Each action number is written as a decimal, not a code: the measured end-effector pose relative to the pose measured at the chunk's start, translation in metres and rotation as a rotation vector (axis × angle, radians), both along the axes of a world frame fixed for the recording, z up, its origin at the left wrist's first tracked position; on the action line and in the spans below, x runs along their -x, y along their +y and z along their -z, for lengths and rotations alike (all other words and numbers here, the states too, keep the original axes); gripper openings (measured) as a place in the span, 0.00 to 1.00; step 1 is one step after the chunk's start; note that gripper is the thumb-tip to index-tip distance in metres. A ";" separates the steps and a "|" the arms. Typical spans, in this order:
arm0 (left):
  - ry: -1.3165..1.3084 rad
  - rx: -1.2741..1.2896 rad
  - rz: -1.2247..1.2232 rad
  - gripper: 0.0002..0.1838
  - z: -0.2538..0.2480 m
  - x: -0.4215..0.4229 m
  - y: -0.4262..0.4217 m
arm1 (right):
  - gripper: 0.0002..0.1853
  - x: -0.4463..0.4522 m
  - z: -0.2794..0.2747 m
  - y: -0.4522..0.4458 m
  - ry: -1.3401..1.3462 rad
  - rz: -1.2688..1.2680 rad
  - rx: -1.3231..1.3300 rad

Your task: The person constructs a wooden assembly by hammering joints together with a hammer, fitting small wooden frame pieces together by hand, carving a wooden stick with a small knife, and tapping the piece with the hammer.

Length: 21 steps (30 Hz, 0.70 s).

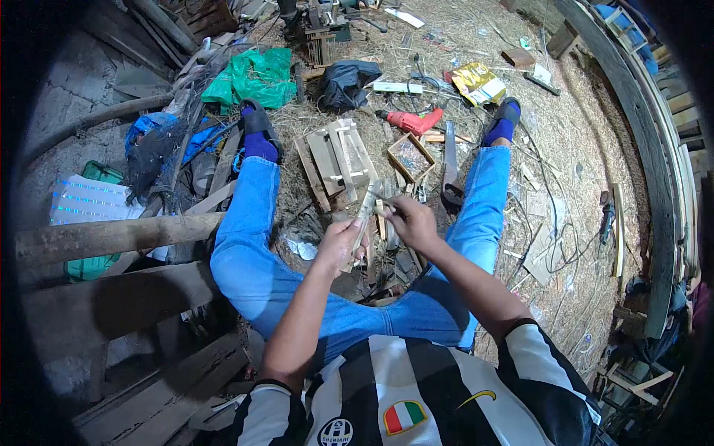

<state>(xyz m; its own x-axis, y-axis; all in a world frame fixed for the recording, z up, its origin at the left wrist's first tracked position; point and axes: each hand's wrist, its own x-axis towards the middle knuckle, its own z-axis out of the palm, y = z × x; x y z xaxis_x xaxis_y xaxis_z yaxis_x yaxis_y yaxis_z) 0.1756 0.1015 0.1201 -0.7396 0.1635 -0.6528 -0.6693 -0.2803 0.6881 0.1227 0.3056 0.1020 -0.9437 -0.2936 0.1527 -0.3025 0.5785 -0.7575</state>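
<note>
My left hand (342,241) is closed around a thin wooden strip (367,204), which slants up and away between my knees. Close beside it, my right hand (413,221) has its fingers curled at the strip's right side. A small pale piece shows at those fingertips, too small to make out. Just beyond my hands a small wooden frame of slats (341,157) lies on the ground. To its right stands a shallow wooden box (411,157) with small bits in it.
A red power drill (413,120) lies beyond the box, and a handsaw (450,160) lies by my right leg. Further off are a black bag (348,83), a green plastic bag (253,78) and a yellow packet (478,83). A wooden pole (119,236) runs along my left.
</note>
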 end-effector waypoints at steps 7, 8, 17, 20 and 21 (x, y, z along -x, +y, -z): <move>0.031 -0.028 0.052 0.14 0.021 -0.007 -0.004 | 0.08 -0.003 0.023 -0.026 0.014 -0.069 0.038; 0.018 -0.034 0.044 0.14 0.022 -0.007 -0.006 | 0.08 -0.002 0.027 -0.026 0.027 -0.067 0.040; -0.078 -0.195 -0.051 0.14 0.016 -0.006 -0.012 | 0.14 0.000 -0.003 -0.020 -0.221 -0.050 -0.046; -0.100 -0.177 -0.088 0.14 0.019 -0.004 -0.012 | 0.15 -0.007 0.000 -0.007 -0.214 -0.092 -0.070; -0.113 -0.165 -0.114 0.14 0.018 -0.004 -0.012 | 0.15 -0.009 0.003 -0.004 -0.094 -0.117 -0.063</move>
